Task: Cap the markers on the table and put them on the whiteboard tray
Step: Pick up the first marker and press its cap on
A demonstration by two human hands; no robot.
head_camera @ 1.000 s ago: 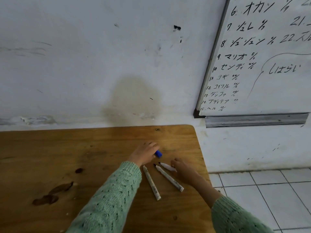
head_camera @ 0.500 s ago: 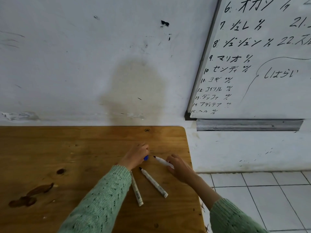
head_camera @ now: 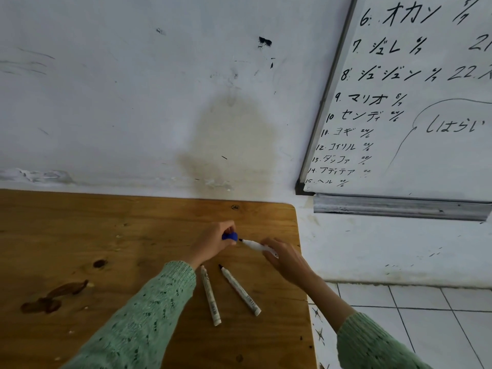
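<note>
Only the head view here. The wooden bench [head_camera: 111, 235] is sitting flush against a scuffed white wall [head_camera: 133, 102] that's wearing a big brownish stain [head_camera: 234, 134] right above the bench edge. The wood is showing a dark knot and a couple of brown smears toward the near left. Off to the right, a whiteboard [head_camera: 426, 102] full of black handwriting is hanging on the wall, with its metal tray [head_camera: 399, 207] running along the bottom, and white floor tiles [head_camera: 426, 315] are showing below that.

The left hand [head_camera: 213, 243] is pinching a blue cap [head_camera: 230, 236] in its grip, the cap's opening facing the right. The right hand [head_camera: 282, 255] is gripping a white marker [head_camera: 254, 245] by the barrel, its black tip pointing at the cap and sitting just beside it, maybe not quite touching, hard to tell. Two more uncapped markers [head_camera: 239, 290] are lying on the bench, near the hands, side by side and angled apart, well away from the tray.
</note>
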